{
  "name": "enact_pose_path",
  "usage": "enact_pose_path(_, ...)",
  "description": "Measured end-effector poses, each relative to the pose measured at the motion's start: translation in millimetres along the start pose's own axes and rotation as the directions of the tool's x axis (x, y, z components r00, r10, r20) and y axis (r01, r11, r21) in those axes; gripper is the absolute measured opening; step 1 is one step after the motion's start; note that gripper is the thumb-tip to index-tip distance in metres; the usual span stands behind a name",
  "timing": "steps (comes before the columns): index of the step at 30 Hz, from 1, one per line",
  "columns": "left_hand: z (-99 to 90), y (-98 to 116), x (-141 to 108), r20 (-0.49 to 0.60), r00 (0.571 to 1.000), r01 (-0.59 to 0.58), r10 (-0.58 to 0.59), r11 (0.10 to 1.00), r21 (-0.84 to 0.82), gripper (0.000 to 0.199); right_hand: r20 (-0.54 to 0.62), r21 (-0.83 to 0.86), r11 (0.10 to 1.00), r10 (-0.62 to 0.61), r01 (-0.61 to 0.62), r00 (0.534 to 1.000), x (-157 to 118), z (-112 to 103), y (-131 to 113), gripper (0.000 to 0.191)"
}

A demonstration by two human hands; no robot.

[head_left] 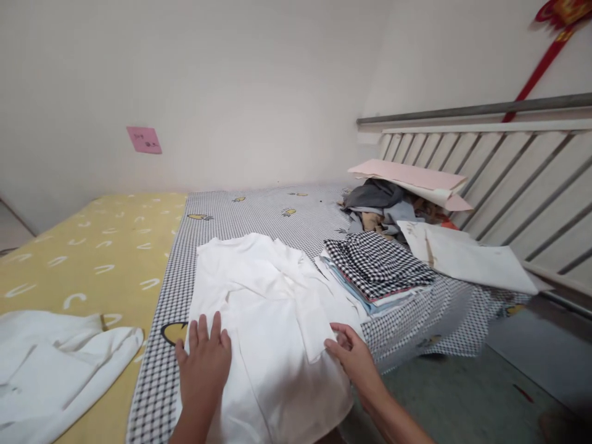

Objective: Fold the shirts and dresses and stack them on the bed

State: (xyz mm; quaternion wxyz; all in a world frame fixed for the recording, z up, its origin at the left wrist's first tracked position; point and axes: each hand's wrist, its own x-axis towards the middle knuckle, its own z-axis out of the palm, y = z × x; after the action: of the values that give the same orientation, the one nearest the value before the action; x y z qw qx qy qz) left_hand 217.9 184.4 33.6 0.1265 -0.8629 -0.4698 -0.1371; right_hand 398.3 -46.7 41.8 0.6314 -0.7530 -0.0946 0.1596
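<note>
A white long-sleeved shirt [272, 333] lies spread on the checked sheet, one sleeve folded across its front. My left hand [205, 356] rests flat on the shirt's left side with fingers stretched out. At the right edge, my right hand [349, 351] pinches the white cloth between thumb and fingers, close by the cuff of the folded sleeve. Just beyond the shirt, to the right, sits a stack of folded clothes with a black-and-white checked garment [377, 264] on top.
Another white garment [60, 364] lies crumpled on the yellow sheet [115, 246] at left. Dark and grey clothes [374, 196] are heaped at the back right under pink card [407, 174]. A white bag-like sheet [476, 256] lies beside the slatted bed rail [499, 179]. The bed's edge drops to floor at right.
</note>
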Motion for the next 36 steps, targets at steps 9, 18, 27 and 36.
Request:
enact_pose_path(9,22.0,-5,-4,-0.166,0.986,-0.01,0.006,1.0,-0.027,0.048,-0.134,-0.013,0.999,-0.05,0.049,0.99,14,5,-20,0.038)
enact_pose_path(18,35.7,-5,-6,-0.278,0.961,-0.011,-0.003,0.999,-0.049,0.048,-0.177,-0.166,0.952,-0.286,0.258,0.942,167,-17,-191,0.015)
enact_pose_path(27,46.1,-2,-4,-0.267,0.96,0.049,-0.084,0.99,-0.134,0.048,0.116,-0.018,0.992,-0.119,0.122,0.986,175,37,-206,0.018)
enact_pose_path(36,47.3,1,-6,-0.272,0.947,0.107,-0.171,0.966,-0.234,0.049,0.163,0.25,0.889,-0.429,0.384,0.888,153,128,-288,0.02)
